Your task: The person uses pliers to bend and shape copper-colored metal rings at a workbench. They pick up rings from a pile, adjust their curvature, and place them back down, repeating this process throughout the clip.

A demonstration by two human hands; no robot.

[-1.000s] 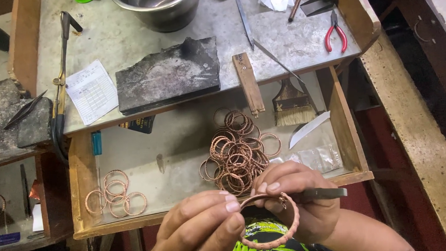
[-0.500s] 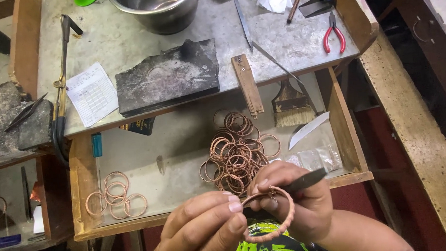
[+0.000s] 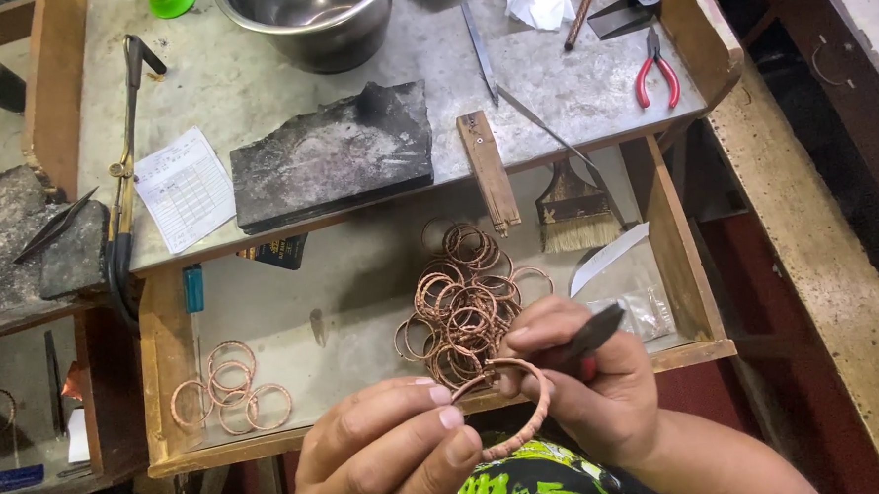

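From the head view, your left hand (image 3: 389, 452) pinches the copper bangle (image 3: 511, 407) between thumb and fingertips at its left edge, just in front of the open drawer (image 3: 159, 388). Your right hand (image 3: 589, 389) has its fingers curled tight around a dark-handled tool (image 3: 592, 334), touching the bangle's top right. The pile of copper rings (image 3: 467, 300) lies inside the drawer, just behind the bangle.
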